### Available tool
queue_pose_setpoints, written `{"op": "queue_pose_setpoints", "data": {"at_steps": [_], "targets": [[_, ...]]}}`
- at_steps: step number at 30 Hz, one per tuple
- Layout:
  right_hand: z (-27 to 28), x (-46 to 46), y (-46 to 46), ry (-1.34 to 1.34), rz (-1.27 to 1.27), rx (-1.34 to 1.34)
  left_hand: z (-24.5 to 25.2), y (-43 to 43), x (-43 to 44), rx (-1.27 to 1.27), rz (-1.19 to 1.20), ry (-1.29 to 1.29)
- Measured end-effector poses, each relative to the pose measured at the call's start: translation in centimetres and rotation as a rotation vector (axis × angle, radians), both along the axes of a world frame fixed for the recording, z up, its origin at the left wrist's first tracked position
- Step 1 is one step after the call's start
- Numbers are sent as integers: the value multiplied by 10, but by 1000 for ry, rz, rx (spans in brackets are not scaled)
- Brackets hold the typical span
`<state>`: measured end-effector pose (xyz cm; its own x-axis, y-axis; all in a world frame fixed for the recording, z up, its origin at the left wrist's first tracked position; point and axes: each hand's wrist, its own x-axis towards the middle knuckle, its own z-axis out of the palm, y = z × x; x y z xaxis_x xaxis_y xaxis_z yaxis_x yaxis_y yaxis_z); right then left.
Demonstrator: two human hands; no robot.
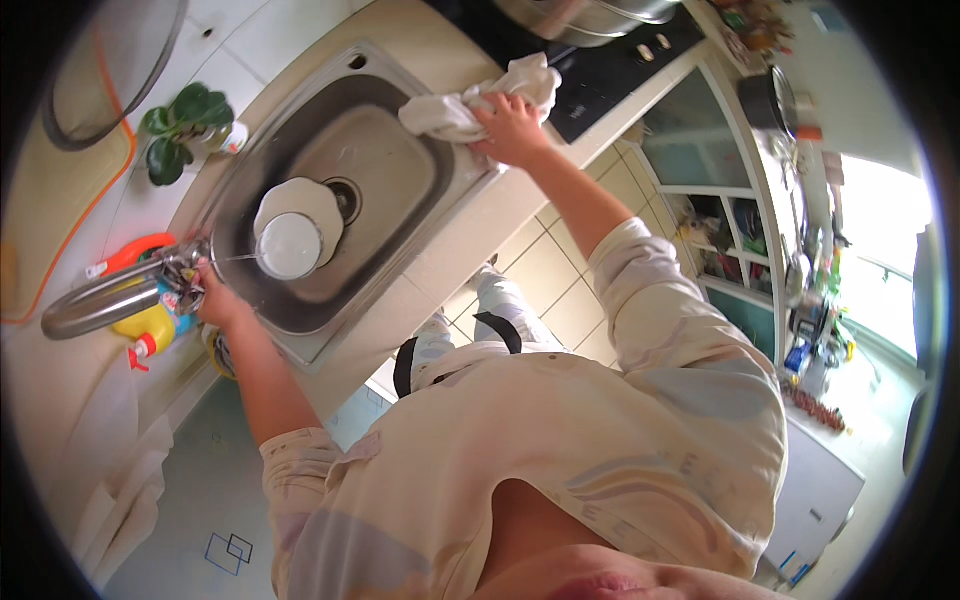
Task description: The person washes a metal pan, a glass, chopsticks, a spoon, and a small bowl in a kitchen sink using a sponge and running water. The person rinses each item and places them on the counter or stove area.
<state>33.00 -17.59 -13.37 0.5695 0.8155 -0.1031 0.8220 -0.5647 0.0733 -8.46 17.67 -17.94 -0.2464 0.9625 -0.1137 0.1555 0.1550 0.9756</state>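
Observation:
At the image left, my left hand has its fingers curled against a chrome faucet. A thin stream of water runs from there to a white bowl, which rests on a white plate with a wavy rim. Both sit in a stainless steel sink, beside the drain. My right hand grips a crumpled white cloth at the sink's rim, close to the cooktop. The fingers lie over the cloth and hide part of it.
Behind the faucet are a yellow dish soap bottle and a red-orange object. A leafy plant stands behind the sink. A steel pot sits on the black cooktop. A glass-door cabinet is at right.

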Motion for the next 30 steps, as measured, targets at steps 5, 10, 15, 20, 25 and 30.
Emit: {"op": "queue_pose_setpoints", "data": {"at_steps": [5, 10, 15, 20, 25, 30], "targets": [[1, -47, -71, 193, -11, 192, 18, -12, 11, -72, 55, 126], [46, 24, -105, 217, -195, 680, 25, -53, -13, -219, 64, 59], [42, 209, -180, 33, -262, 470, 65, -147, -13, -176, -6, 159], [-53, 251, -188, 174, -530, 294, 103, -211, 7, 2, -100, 129], [-51, 146, -162, -22, -239, 359, 141, -224, 19, -102, -63, -94], [-40, 0, -150, 66, 152, 351, 140, -194, 17, -67, -147, -387]]}}
